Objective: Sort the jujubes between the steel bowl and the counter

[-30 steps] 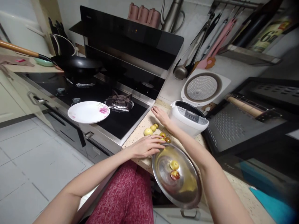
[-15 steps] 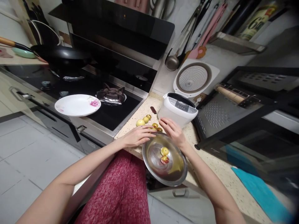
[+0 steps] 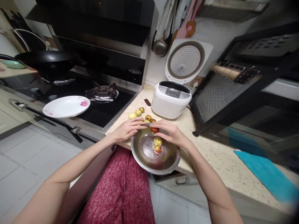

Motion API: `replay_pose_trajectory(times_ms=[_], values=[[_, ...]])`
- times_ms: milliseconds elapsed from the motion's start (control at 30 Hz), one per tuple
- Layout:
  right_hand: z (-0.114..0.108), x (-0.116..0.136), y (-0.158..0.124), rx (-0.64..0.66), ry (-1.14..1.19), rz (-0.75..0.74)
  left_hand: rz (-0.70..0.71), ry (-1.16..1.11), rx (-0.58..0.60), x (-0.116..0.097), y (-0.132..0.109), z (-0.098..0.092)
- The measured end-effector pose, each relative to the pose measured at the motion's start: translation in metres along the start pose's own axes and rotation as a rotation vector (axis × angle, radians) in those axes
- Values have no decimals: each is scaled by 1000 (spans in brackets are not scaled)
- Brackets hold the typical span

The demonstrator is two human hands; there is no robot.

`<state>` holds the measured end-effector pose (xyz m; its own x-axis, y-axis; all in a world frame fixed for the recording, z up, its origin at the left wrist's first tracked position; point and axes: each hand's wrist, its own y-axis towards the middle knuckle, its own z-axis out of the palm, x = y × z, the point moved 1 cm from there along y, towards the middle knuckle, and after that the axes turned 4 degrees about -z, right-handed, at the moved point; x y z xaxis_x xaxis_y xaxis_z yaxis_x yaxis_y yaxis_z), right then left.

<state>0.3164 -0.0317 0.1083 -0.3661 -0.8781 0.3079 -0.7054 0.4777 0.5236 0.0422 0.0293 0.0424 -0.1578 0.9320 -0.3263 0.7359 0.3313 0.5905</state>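
Observation:
A steel bowl (image 3: 142, 155) juts over the counter's front edge with two small fruits (image 3: 158, 145) in it. My left hand (image 3: 127, 129) grips the bowl's far-left rim, fingers curled over it. My right hand (image 3: 170, 133) pinches a small reddish fruit (image 3: 154, 130) just above the bowl's far rim. Several more yellow-green and brown fruits (image 3: 140, 114) lie on the speckled counter (image 3: 210, 149) just behind the bowl.
An open white rice cooker (image 3: 171, 99) stands behind the fruits, a small dark object (image 3: 147, 102) beside it. A flowered plate (image 3: 66, 106) rests on the stove edge, a black wok (image 3: 46, 59) farther left. A dish rack (image 3: 233, 87) and teal cloth (image 3: 266, 174) are at right.
My right hand drew back from the counter by the rice cooker to the bowl's rim and now holds a reddish fruit. The left hand stayed on the rim. The view tilted down.

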Motion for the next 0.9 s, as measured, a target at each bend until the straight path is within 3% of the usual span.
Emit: replay_pose_trajectory(times_ms=[300, 533, 900], values=[[8, 25, 3, 333, 268, 80, -46, -24, 8, -4, 2, -2], [9, 25, 3, 512, 273, 41, -47, -38, 2, -3, 2, -2], [16, 21, 1, 553, 255, 49, -54, -71, -44, -8, 5, -4]])
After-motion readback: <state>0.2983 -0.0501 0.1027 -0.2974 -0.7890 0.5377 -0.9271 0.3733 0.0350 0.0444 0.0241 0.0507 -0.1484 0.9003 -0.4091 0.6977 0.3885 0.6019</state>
